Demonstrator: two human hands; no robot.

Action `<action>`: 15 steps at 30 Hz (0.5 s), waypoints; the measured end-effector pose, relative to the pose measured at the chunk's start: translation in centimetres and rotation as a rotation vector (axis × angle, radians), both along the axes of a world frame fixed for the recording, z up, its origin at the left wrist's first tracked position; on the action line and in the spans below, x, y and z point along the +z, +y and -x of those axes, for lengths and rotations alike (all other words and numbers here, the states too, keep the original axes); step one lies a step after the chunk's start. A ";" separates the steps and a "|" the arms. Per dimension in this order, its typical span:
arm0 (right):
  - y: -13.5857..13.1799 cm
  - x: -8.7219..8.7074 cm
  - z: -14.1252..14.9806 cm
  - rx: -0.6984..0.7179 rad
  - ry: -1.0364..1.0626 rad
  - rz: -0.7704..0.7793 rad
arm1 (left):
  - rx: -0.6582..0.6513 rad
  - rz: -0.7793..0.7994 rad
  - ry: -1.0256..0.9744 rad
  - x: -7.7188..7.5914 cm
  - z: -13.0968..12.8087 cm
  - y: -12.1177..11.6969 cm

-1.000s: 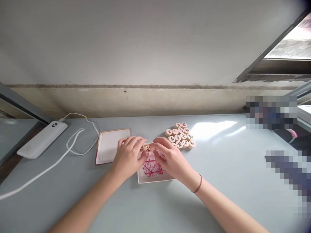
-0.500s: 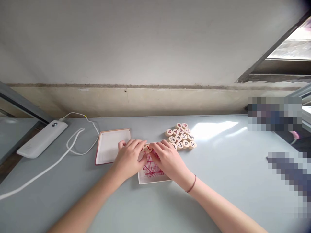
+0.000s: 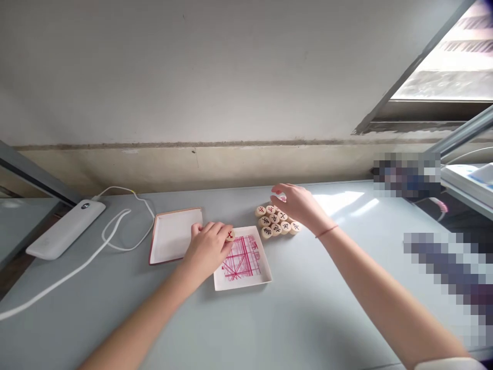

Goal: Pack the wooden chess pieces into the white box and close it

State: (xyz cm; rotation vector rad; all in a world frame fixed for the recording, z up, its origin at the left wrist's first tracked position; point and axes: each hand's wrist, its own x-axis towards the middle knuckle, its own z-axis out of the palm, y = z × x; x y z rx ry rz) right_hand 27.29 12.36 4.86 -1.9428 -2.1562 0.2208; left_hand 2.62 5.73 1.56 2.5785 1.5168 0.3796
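My left hand (image 3: 208, 249) is at the upper left corner of the shallow white box tray (image 3: 262, 252), its fingers closed around a round wooden Chinese chess piece (image 3: 230, 235) with a red character. A folded sheet with red printed lines (image 3: 242, 259) lies in the tray. Over the far side of a cluster of Chinese chess pieces (image 3: 274, 219) hovers my right hand (image 3: 298, 203), thumb and fingers apart. A red-marked piece shows in the gap between them; the hand hides part of the cluster. The pieces bear red or black characters.
A white box lid with reddish edges (image 3: 173, 239) lies left of the tray. Farther left is a white power bank (image 3: 66, 230) with a white cable (image 3: 69, 275). The wall (image 3: 215, 164) bounds the grey table (image 3: 308, 318) at the back. Pixelated patches cover the right side.
My right hand has left the tray and moved right and away to the piece cluster. My left hand stays at the tray's corner with its piece. The view has shifted slightly.
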 end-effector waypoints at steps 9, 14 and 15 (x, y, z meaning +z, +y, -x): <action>4.1 -0.3 -0.2 0.074 -0.190 0.278 | 0.058 -0.104 -0.050 0.8 0.1 -0.6; 4.6 -0.4 -0.1 0.088 -0.201 0.298 | 0.095 -0.151 -0.141 1.0 0.2 -0.9; 4.7 -0.4 -0.1 0.091 -0.198 0.297 | 0.096 -0.159 -0.154 1.0 0.3 -1.0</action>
